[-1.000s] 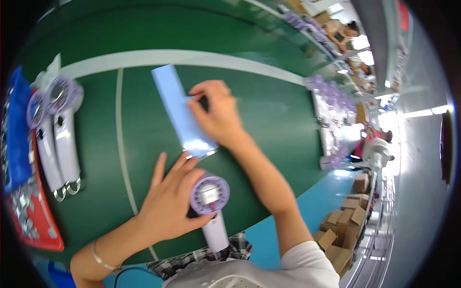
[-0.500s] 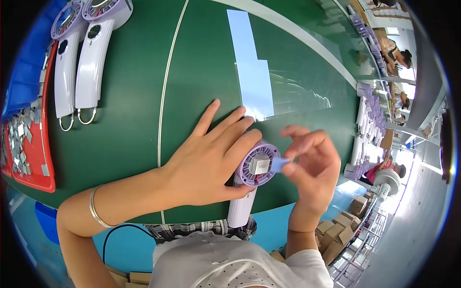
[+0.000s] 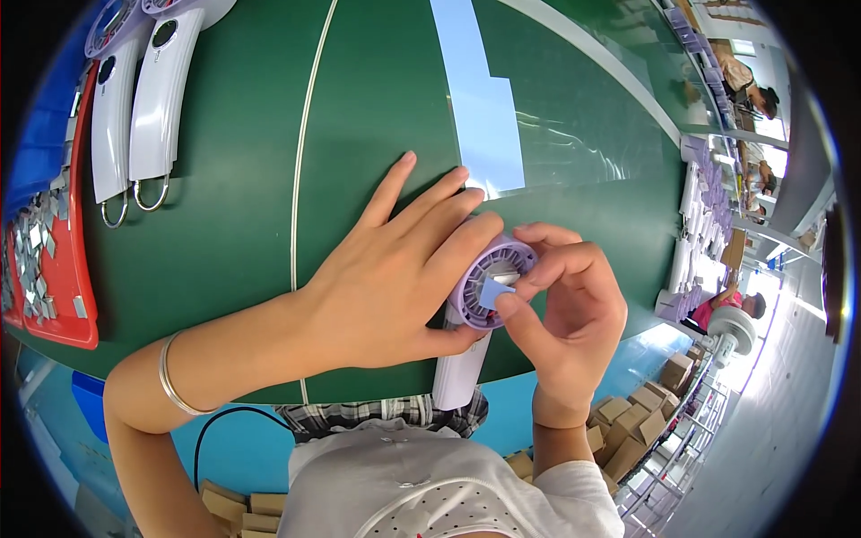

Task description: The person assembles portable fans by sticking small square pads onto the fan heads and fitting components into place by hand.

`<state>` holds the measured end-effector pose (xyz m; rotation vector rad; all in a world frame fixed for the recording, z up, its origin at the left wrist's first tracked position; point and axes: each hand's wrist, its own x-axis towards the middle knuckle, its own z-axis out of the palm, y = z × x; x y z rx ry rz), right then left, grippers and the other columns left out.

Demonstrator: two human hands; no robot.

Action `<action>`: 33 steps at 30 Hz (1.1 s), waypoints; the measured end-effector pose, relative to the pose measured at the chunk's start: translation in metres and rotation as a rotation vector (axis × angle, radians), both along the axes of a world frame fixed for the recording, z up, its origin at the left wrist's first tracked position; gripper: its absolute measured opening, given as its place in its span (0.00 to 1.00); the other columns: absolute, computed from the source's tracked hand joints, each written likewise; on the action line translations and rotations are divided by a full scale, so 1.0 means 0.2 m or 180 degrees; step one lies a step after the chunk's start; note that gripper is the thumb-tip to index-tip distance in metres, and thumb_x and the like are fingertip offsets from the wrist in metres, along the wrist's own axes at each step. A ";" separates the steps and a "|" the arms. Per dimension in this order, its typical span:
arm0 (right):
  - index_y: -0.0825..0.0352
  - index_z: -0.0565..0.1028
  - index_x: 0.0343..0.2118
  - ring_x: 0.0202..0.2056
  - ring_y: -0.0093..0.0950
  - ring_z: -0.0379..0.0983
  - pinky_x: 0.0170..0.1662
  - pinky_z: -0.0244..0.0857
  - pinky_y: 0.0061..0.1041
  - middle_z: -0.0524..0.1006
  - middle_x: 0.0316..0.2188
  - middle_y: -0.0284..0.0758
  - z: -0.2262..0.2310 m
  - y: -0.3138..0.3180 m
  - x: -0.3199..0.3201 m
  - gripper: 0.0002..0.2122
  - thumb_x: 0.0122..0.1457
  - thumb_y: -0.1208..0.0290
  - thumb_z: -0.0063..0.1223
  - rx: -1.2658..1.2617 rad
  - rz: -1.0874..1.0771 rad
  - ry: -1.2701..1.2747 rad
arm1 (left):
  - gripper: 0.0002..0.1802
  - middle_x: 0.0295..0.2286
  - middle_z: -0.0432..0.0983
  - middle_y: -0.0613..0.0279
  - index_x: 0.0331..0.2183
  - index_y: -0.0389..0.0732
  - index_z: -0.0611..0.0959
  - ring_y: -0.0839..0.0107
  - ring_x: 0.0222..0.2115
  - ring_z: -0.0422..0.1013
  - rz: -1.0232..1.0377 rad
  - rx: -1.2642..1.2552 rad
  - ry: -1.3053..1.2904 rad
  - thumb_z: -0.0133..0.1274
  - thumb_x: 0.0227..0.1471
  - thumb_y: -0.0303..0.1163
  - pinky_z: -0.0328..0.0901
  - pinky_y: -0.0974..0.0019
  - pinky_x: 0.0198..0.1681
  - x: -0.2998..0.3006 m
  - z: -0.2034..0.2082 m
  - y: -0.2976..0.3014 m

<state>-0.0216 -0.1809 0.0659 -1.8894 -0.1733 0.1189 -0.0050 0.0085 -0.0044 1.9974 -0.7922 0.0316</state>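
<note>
A: Where's the purple fan [image 3: 478, 278]?
B: Near edge of the bench [image 3: 233, 197], head under the hands, pale handle [image 3: 459, 381] pointing at the wearer and seemingly over the edge.
A: Hands?
B: Left hand [image 3: 395, 278] clamped on the head, thumb low on the rim, index finger round the far side, other fingers spread. Right hand [image 3: 578, 305] pinching a small blue piece [image 3: 493, 294] between thumb and fingertips.
A: So, step?
B: My call: fitting the blue piece at the silver square [image 3: 505, 268] in the middle of the head. Piece is over the open face, tilted; can't tell if it touches the square.
A: Next move calls for?
B: Lining up edges, I'd say, then light fingertip pressure, left hand bracing. Risk: piece sticking crooked or clinging to the thumb.
A: Around that?
B: Light-blue strip [image 3: 489, 134] on clear film, just beyond; left fingertips at its near end, seemingly touching.
A: Further out?
B: Left: two more fans [image 3: 157, 117] side by side, red tray [image 3: 79, 278] of loose metal squares [image 3: 36, 235]. Right: row of similar units [image 3: 695, 206], cardboard boxes [image 3: 641, 421] beyond the bench.
</note>
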 end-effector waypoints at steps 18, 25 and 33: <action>0.71 0.70 0.38 0.50 0.31 0.71 0.48 0.66 0.27 0.75 0.32 0.36 -0.03 -0.01 0.01 0.15 0.48 0.91 0.59 0.0354 0.0048 -0.0066 | 0.48 0.57 0.64 0.45 0.55 0.38 0.67 0.44 0.62 0.59 -0.0039 0.0152 0.0092 0.71 0.36 0.43 0.40 0.33 0.66 0.00 0.00 0.01; 0.71 0.69 0.38 0.50 0.29 0.72 0.48 0.66 0.26 0.75 0.34 0.38 -0.03 -0.01 0.00 0.16 0.48 0.91 0.59 0.0459 -0.0028 -0.0006 | 0.47 0.57 0.64 0.45 0.56 0.38 0.67 0.44 0.62 0.59 -0.0028 0.0136 0.0073 0.71 0.36 0.43 0.40 0.33 0.66 0.00 0.01 0.01; 0.71 0.69 0.37 0.49 0.30 0.72 0.51 0.66 0.29 0.75 0.34 0.39 -0.04 -0.01 0.00 0.15 0.48 0.91 0.59 0.0432 -0.0021 -0.0103 | 0.47 0.56 0.65 0.45 0.56 0.37 0.68 0.45 0.62 0.58 -0.0043 0.0139 0.0100 0.71 0.36 0.43 0.40 0.34 0.66 0.00 0.01 0.02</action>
